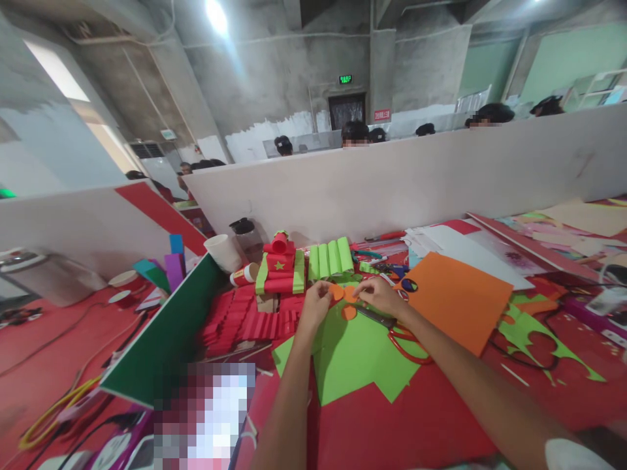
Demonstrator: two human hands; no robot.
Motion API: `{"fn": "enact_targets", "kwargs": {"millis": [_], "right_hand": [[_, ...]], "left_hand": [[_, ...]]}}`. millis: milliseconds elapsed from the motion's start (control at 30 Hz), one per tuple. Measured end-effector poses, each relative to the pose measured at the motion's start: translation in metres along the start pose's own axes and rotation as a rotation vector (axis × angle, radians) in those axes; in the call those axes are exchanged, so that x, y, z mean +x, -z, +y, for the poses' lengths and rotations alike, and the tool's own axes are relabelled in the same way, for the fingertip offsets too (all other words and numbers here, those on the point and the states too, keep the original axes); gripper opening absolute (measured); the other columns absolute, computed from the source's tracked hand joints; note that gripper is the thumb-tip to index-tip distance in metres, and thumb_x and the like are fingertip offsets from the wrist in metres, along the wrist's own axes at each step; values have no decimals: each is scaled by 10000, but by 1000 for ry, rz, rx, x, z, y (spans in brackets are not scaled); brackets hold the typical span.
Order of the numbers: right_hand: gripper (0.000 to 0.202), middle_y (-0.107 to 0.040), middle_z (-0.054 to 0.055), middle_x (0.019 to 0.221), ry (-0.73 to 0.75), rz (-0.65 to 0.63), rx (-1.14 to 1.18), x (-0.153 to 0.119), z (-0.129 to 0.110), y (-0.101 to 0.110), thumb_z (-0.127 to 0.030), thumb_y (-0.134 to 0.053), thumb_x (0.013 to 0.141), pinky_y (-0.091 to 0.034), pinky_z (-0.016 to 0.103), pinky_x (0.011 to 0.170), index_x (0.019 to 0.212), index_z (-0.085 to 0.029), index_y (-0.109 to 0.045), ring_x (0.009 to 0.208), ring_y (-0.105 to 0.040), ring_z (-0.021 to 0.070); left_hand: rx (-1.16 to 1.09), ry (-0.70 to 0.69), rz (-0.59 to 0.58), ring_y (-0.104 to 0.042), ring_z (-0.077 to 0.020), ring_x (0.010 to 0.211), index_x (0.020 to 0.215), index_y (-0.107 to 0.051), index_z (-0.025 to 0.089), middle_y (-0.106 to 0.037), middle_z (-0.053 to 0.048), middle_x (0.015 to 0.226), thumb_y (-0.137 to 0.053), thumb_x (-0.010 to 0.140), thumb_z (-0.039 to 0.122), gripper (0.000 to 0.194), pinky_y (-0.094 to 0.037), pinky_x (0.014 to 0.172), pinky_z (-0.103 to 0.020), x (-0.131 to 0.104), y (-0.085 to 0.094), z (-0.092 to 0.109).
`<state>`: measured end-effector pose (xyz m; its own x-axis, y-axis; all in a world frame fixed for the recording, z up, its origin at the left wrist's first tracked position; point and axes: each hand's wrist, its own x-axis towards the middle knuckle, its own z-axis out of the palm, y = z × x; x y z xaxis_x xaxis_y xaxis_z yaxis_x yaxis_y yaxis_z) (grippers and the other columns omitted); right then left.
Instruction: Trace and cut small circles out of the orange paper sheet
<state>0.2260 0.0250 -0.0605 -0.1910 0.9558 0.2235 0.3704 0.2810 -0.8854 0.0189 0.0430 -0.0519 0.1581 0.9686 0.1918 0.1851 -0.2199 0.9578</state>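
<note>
My left hand [318,301] is closed in a pinch at the edge of a small orange paper disc [337,292]. Opposite it, the fingers of my right hand [381,297] are pinched at another orange paper piece [349,293]. Just below, a third orange disc [349,313] lies near the blade tips of red-handled scissors [377,318]. Those scissors rest under my right wrist, on green paper sheets [353,365]. Behind my hands stand several light green paper rolls [330,259] and a red and green paper model with a star [280,266].
Folded red paper strips [245,320] lie to the left, beside a dark green board [166,333]. At right are an orange sheet [460,297] and green paper offcuts [539,336]. A white partition [392,176] closes off the back, with people beyond it. A blurred-out screen sits front left.
</note>
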Motion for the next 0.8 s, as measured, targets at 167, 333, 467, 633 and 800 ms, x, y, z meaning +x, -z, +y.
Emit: {"fn": "enact_targets", "kwargs": {"millis": [167, 333, 467, 633, 800], "right_hand": [[102, -744, 39, 766, 5, -27, 10, -1, -2, -1, -243, -664, 752, -502, 237, 584, 806, -166, -704, 677, -683, 177], [266, -734, 14, 758, -2, -34, 41, -2, -1, 0, -211, -670, 754, -488, 226, 569, 1015, -181, -625, 633, -672, 154], [293, -736, 17, 764, -13, -45, 64, -1, 3, 2, -217, -666, 770, -497, 238, 577, 1057, -179, -624, 604, -665, 149], [225, -736, 38, 761, -19, -42, 89, 3, 8, 4, -255, -658, 795, -518, 255, 575, 1000, -163, -648, 595, -665, 156], [169, -738, 47, 764, -8, -43, 84, 2, 5, 6, -268, -662, 797, -532, 264, 598, 930, -164, -647, 621, -680, 164]], "left_hand": [[-8, -42, 8, -664, -177, 803, 692, -622, 170, -703, -41, 780, -595, 698, 167, 27, -518, 801, -299, 3, 1, -2], [-47, -50, -18, -679, -203, 835, 711, -685, 166, -746, -65, 851, -637, 687, 211, 71, -530, 808, -325, 1, 0, 2], [-65, -16, -16, -679, -216, 853, 750, -742, 154, -755, -83, 862, -595, 713, 222, 166, -533, 795, -326, -2, 0, 7], [-65, 13, -30, -660, -184, 771, 836, -706, 141, -727, -62, 806, -667, 678, 244, 192, -515, 712, -280, -3, -1, 11], [-23, 9, -127, -620, -155, 665, 991, -669, 134, -683, -26, 719, -722, 679, 319, 367, -467, 621, -251, -4, -6, 8]]}}
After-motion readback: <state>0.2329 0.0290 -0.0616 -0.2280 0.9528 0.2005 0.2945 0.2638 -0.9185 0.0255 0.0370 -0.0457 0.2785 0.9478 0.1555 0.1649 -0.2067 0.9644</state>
